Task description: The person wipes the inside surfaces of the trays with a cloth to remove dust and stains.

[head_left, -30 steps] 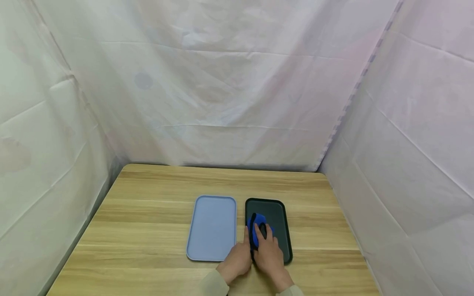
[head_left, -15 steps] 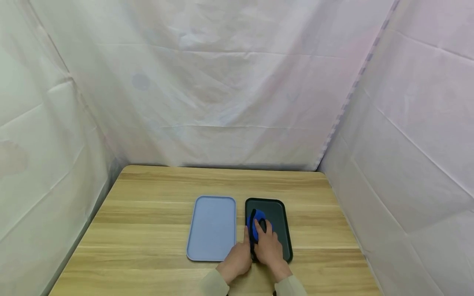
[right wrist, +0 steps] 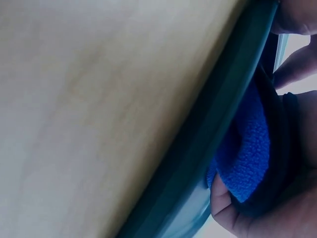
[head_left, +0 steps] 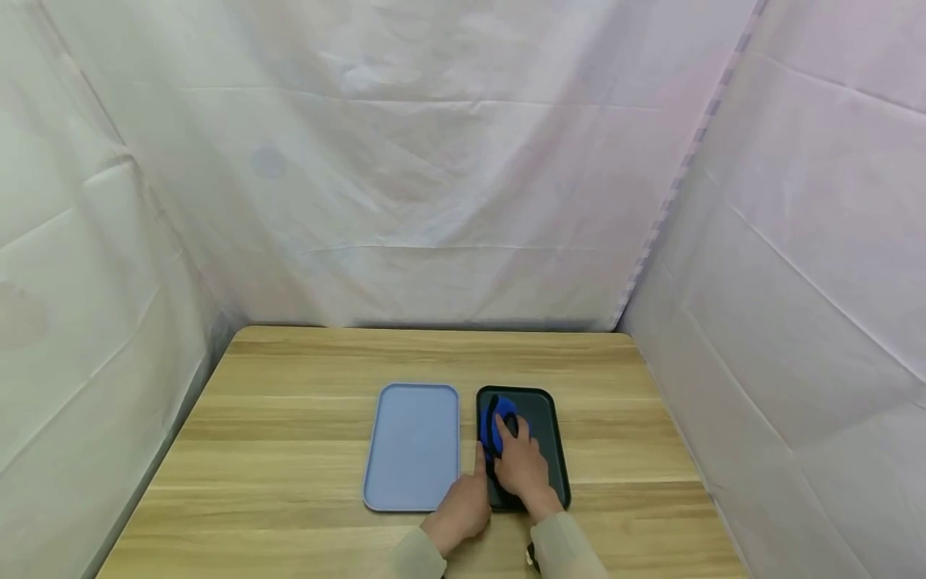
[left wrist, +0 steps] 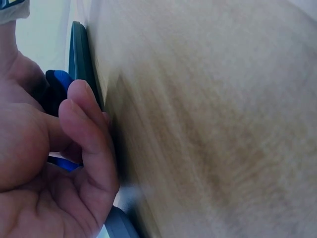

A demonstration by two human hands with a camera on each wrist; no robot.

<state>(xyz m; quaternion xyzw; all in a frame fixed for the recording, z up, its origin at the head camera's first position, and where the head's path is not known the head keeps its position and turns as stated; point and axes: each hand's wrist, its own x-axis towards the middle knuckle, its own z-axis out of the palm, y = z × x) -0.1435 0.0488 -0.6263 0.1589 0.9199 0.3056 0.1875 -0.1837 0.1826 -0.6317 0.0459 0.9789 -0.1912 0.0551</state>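
A dark green tray (head_left: 551,450) lies on the wooden table. On it, in the left half, is a blue fleecy cloth (head_left: 499,412) with black edging, its soft pile plain in the right wrist view. My right hand (head_left: 522,466) grips this cloth from above, with a fingertip (right wrist: 220,198) curled at its fleece. My left hand (head_left: 463,505) holds the tray's near left corner, index finger lying along the left rim and the other fingers bent. Most of the cloth's near part is hidden under my right hand.
A light blue tray (head_left: 412,446) lies just left of the green one, its near right corner beside my left hand. Wood-grain table (head_left: 289,418) extends around both trays. White sheeting (head_left: 434,201) hangs behind and on both sides.
My right hand has slid the cloth away from me toward the far left part of the green tray. The left hand and both trays stay almost where they were.
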